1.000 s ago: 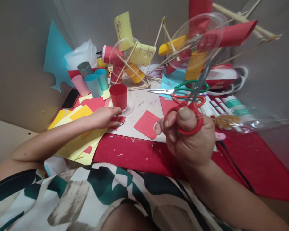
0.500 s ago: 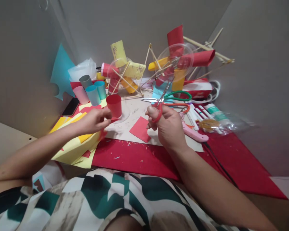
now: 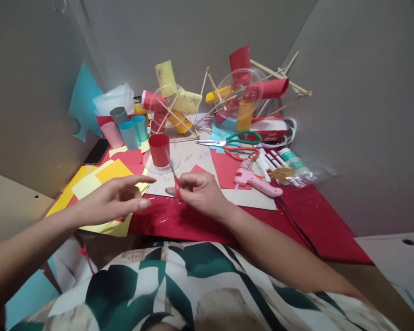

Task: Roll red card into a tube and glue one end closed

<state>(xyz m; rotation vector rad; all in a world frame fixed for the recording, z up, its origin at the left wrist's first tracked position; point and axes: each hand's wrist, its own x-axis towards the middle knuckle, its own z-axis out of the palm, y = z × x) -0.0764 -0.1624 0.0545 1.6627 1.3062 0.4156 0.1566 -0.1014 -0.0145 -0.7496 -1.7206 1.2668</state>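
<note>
My right hand (image 3: 197,193) is closed round the red handles of a pair of scissors (image 3: 175,180), whose blades point up toward a red paper cup (image 3: 159,150). The cup stands upright on a clear plastic lid (image 3: 174,162). My left hand (image 3: 115,198) hovers open over yellow paper sheets (image 3: 89,184), fingers stretched toward the right hand, holding nothing. A red paper square (image 3: 197,169) lies just beyond my right hand, partly hidden by it.
A pink glue gun (image 3: 257,180), two more pairs of scissors (image 3: 238,143), markers and a glue tube lie to the right. Paper cups (image 3: 129,131), a phone (image 3: 96,151) and two stick-and-paper wheel models (image 3: 243,96) fill the back. A red sheet (image 3: 307,216) covers the near table.
My right hand has dropped and moved left with the scissors. My left hand has let go of the red paper by the cup and drawn back, fingers now spread. The camera has tilted.
</note>
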